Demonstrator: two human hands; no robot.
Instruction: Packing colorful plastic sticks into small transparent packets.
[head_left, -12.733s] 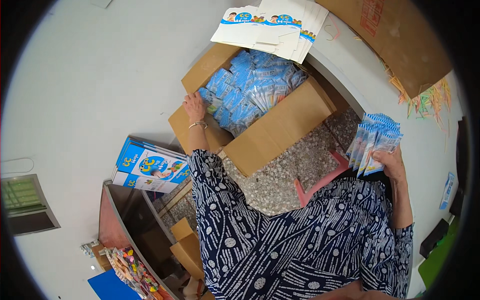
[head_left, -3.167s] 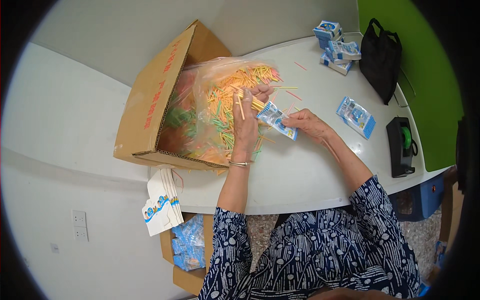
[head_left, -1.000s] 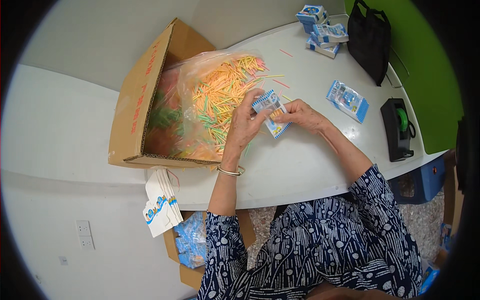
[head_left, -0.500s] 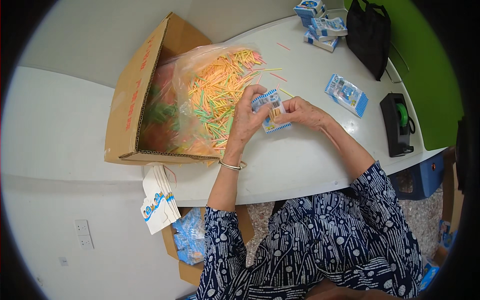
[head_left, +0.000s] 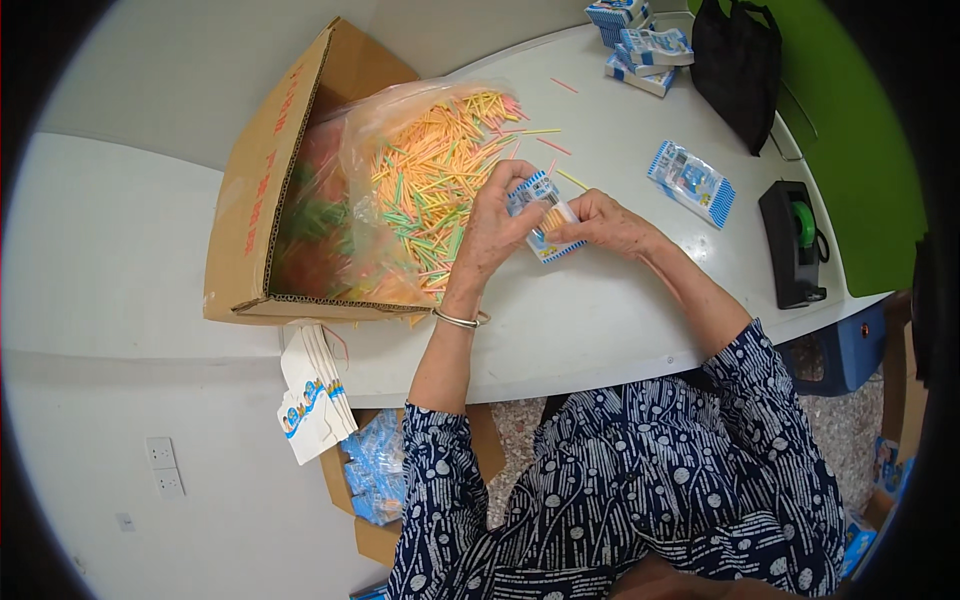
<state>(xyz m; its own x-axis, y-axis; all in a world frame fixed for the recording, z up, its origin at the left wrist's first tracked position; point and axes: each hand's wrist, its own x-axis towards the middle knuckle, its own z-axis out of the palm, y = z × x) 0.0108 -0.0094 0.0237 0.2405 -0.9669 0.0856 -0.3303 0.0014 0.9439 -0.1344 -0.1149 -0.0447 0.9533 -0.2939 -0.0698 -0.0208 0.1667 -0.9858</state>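
Note:
Between both hands I hold a small blue-and-white packet (head_left: 546, 190) with a clear window, tilted, with pale orange sticks showing in it. My left hand (head_left: 492, 222) grips its left side, thumb across the front. My right hand (head_left: 612, 226) pinches the lower right side with thumb and fingers. Just left of the hands, a heap of short pastel sticks (head_left: 425, 160) in orange, green, yellow and pink spills out of a clear plastic bag (head_left: 350, 150). That bag lies in a cardboard box (head_left: 258, 190) tipped on its side.
Another blue-and-white packet (head_left: 692, 184) lies to the right, beside a black tape dispenser (head_left: 790, 245). At the back are stacked packets (head_left: 650, 48) and a black bag (head_left: 738, 75). Folded white cards (head_left: 318, 395) overhang the table's (head_left: 600, 340) left edge, above an open carton of blue packets (head_left: 376, 470).
The packet has tilted a little in my hands, its top leaning more to the left. Both hands keep their grip, and the rest of the scene shifts only slightly in view.

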